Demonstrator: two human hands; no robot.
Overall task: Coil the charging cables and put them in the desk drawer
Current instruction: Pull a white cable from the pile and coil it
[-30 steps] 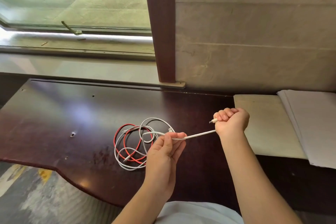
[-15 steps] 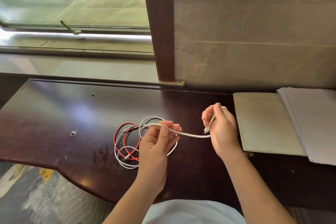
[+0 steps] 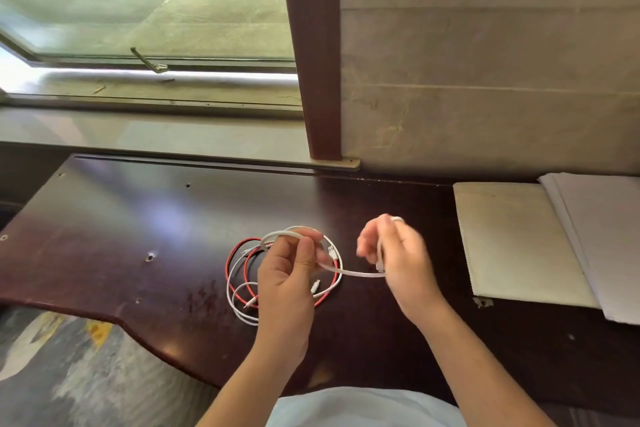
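Note:
A white charging cable (image 3: pixel 360 274) runs between my two hands above the dark wooden desk (image 3: pixel 138 218). My left hand (image 3: pixel 287 277) pinches it between thumb and fingers, a loop arching over the fingertips. My right hand (image 3: pixel 398 260), blurred, grips the plug end, with the cable looped over its fingers. Under my left hand lies a loose tangle on the desk: a red cable (image 3: pixel 239 253) and more white cable (image 3: pixel 235 302). No drawer is in view.
A beige pad (image 3: pixel 512 243) and a stack of white paper (image 3: pixel 602 239) lie on the desk at the right. A window sill and a dark wooden post (image 3: pixel 311 80) stand behind. The desk's curved front edge falls to patterned floor (image 3: pixel 69 374) at the left.
My right hand has come in from the right toward my left hand and turned, wrapping the cable end over its fingers. The taut stretch of cable has gone slack.

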